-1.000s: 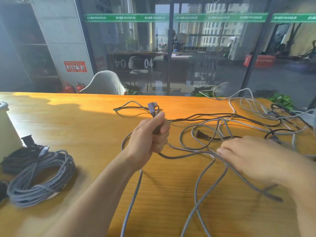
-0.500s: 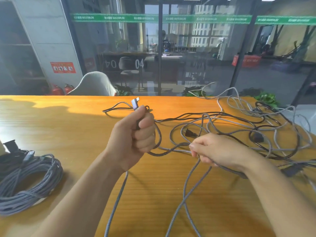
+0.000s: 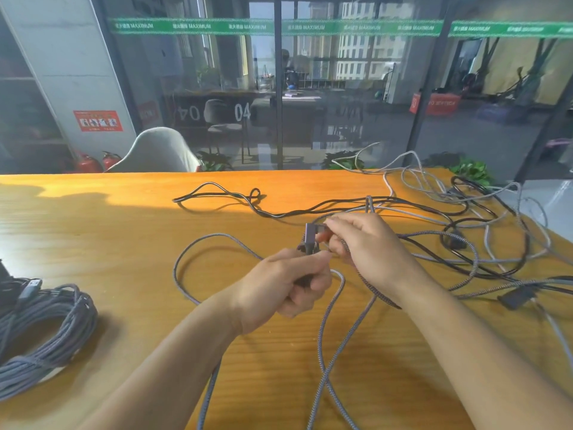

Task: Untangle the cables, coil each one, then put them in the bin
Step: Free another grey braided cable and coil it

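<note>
Fingers of the left hand [image 3: 283, 282] clench in a grip around the grey braided cable [image 3: 322, 333] just below its grey angled plug [image 3: 310, 235]. At two o'clock from it, the right hand [image 3: 369, 243] pinches the plug's tip. Tangled grey and black cables [image 3: 465, 218] sprawl at three o'clock on the orange wooden table [image 3: 108, 237]; a coiled grey cable bundle [image 3: 40, 330] lies at nine o'clock.

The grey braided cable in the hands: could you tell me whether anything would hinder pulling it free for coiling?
Yes. The grey braided cable runs right into the tangle of black and grey cables, crossing several strands. No bin is in view.
</note>
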`<state>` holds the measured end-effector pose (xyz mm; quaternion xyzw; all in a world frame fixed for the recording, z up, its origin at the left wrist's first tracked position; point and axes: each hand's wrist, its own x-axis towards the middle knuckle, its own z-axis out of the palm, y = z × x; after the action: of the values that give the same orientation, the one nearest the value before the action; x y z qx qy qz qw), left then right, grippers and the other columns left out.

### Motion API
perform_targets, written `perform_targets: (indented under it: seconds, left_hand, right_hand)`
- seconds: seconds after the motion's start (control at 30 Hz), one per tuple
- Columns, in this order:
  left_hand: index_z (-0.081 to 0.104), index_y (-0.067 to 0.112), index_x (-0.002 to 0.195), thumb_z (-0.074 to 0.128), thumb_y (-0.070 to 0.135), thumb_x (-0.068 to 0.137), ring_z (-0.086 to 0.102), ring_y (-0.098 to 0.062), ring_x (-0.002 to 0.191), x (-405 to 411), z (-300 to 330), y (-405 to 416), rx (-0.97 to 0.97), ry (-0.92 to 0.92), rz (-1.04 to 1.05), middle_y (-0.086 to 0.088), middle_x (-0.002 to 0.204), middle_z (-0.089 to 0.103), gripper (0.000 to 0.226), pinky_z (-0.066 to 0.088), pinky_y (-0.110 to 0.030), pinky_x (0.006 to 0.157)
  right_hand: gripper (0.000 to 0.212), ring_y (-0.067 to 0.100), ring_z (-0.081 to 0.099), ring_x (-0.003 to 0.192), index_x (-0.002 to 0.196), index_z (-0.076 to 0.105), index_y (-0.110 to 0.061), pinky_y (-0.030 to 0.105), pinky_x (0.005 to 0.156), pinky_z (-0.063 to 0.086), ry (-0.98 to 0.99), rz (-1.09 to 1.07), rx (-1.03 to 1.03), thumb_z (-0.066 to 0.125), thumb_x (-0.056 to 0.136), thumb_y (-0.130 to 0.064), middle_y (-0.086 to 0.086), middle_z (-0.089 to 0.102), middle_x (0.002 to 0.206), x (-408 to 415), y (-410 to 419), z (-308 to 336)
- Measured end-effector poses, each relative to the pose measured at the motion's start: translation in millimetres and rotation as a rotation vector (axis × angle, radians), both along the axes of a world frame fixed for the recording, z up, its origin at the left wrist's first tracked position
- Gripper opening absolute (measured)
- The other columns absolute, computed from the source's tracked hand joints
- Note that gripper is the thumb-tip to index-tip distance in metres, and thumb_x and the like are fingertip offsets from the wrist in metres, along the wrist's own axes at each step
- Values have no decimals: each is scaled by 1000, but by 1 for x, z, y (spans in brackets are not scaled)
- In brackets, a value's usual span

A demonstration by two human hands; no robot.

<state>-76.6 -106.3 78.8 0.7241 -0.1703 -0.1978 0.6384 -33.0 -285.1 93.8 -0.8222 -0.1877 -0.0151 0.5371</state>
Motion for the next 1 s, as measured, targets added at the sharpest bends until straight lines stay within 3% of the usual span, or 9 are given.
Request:
perform_targets:
  seconds: [0.13, 0.2, 0.37, 0.47, 0.67, 0.77, 0.83, 0.9, 1.0]
  left_hand:
    - [43, 10, 73, 42, 40, 111, 18, -19, 55, 3, -4, 0, 66, -75, 93, -5, 65, 21, 48, 21, -22, 48]
    - [41, 4, 74, 43, 43, 107, 17, -20, 57, 4, -5, 1, 54, -113, 172, -10, 68, 18, 51, 21, -23, 48]
    - [41, 10, 71, 38, 36, 111, 15, -19, 57, 6, -7, 2, -6, -159, 294, -4, 63, 18, 48, 18, -26, 50]
    - [42, 14, 73, 35, 45, 111, 15, -19, 57, 6, -8, 0, -38, -168, 330, -3, 63, 19, 50, 17, -26, 51]
    - [43, 14, 68, 34, 71, 99, 18, -24, 56, 3, -2, 0, -95, -178, 477, -10, 63, 22, 65, 20, -27, 53]
    - [47, 16, 59, 42, 61, 104, 27, -38, 63, 3, -2, 2, -105, -207, 538, -19, 68, 33, 64, 24, -37, 61]
    - [50, 16, 58, 45, 49, 107, 36, -28, 57, 5, -1, 4, -162, -199, 598, -11, 60, 42, 59, 29, -34, 57]
    - [51, 12, 62, 43, 43, 108, 36, -22, 54, 9, 1, 11, -204, -194, 652, -8, 58, 42, 56, 30, -32, 54]
    - [42, -1, 71, 39, 44, 110, 24, -34, 66, 14, 1, 22, -205, -240, 685, -14, 69, 34, 59, 24, -35, 59]
  right_hand:
    - [33, 9, 47, 60, 117, 73, -30, 31, 68, 44, 58, 55, -15, 45, 107, -17, -12, 47, 57, -2, -3, 4]
    - [37, 13, 48, 57, 132, 69, -34, 34, 66, 47, 48, 103, -52, 46, 108, -18, -5, 45, 59, -5, -4, 5]
    - [23, 15, 71, 83, 124, 72, -19, 27, 66, 55, 55, 141, 170, 68, 101, -19, 8, 75, 98, -14, 4, 0]
    - [16, 15, 73, 83, 111, 73, -16, 29, 63, 56, 22, 102, 242, 74, 96, -17, 6, 76, 95, -16, 6, -1]
    - [40, 16, 68, 80, 132, 67, -34, 17, 65, 46, -347, 131, -178, 71, 95, -20, -10, 60, 94, -29, 15, -7]
    - [44, 16, 65, 86, 135, 61, -35, 17, 66, 46, -395, 210, -282, 71, 95, -21, -10, 57, 98, -33, 21, -11]
    - [49, 15, 66, 86, 140, 58, -36, 19, 64, 48, -310, 266, -222, 73, 96, -23, -11, 61, 101, -35, 21, -11]
    - [40, 17, 69, 83, 132, 59, -40, 27, 65, 53, -227, 294, -154, 73, 97, -27, -13, 65, 101, -37, 21, -11]
    - [13, 17, 69, 79, 112, 56, -35, 39, 72, 55, -203, 308, -209, 64, 102, -32, -12, 72, 92, -38, 19, -11]
